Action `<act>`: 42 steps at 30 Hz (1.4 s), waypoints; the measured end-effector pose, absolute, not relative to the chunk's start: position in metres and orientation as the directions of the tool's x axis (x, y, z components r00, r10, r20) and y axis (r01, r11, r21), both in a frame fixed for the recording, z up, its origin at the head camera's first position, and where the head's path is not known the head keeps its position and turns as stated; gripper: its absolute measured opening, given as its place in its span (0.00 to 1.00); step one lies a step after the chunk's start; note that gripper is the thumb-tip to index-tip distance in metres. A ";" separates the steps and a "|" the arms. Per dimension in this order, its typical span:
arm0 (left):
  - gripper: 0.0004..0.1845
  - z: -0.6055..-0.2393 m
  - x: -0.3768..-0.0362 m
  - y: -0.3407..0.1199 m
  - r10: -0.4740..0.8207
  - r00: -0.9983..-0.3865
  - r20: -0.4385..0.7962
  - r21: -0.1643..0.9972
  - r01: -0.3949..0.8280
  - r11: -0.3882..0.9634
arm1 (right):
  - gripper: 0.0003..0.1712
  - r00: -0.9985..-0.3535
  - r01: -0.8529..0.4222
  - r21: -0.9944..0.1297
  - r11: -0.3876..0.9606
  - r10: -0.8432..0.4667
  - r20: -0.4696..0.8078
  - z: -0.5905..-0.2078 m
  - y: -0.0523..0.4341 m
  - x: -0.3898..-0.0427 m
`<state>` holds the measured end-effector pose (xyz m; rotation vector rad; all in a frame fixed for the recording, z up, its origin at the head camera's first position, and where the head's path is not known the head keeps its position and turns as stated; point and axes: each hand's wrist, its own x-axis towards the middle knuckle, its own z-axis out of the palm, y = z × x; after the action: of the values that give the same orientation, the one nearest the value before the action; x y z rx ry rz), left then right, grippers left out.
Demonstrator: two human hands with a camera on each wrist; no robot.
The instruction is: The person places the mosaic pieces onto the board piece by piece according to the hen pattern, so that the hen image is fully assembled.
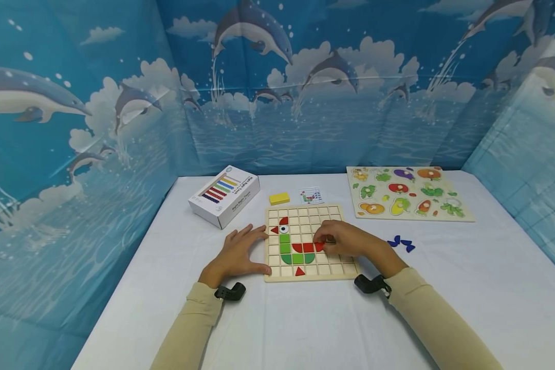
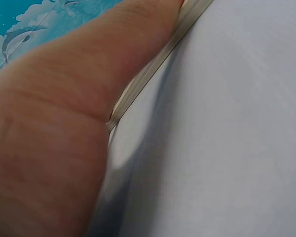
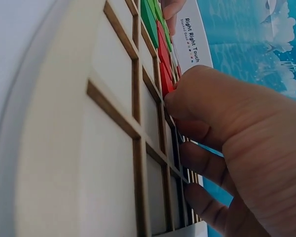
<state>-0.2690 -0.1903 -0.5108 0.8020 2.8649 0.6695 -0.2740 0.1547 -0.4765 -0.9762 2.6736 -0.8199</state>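
On the white table (image 1: 305, 318), near the middle, lies a wooden grid board (image 1: 337, 270) partly filled with red and green tiles. At the end of the red row, the right hand (image 1: 347, 241) rests on the board with fingers curled, its fingertips (image 3: 175, 98) pressing a red tile (image 1: 319, 246) in its square. The left hand (image 1: 240, 254) lies flat beside the board's left edge, fingers loosely spread and touching the rim, thumb (image 2: 113, 54) along the front corner. Just right of the right hand sit a few blue pieces (image 1: 401, 242). Behind the board are a yellow block (image 1: 279, 198) and a small card (image 1: 311, 195); a white box (image 1: 224, 195) stands to the left, and a vegetable puzzle (image 1: 409, 192) lies to the right.
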 end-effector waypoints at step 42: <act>0.52 -0.514 -0.269 -0.190 0.502 -0.865 0.019 0.429 0.461 0.777 | 0.09 -0.809 -0.567 -0.472 0.675 -0.563 0.167 -0.470 0.209 -0.258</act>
<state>-0.2694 -0.1899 -0.5138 0.7794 2.8706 0.6545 -0.2585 0.2090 -0.4700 -0.9727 2.8824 -0.8162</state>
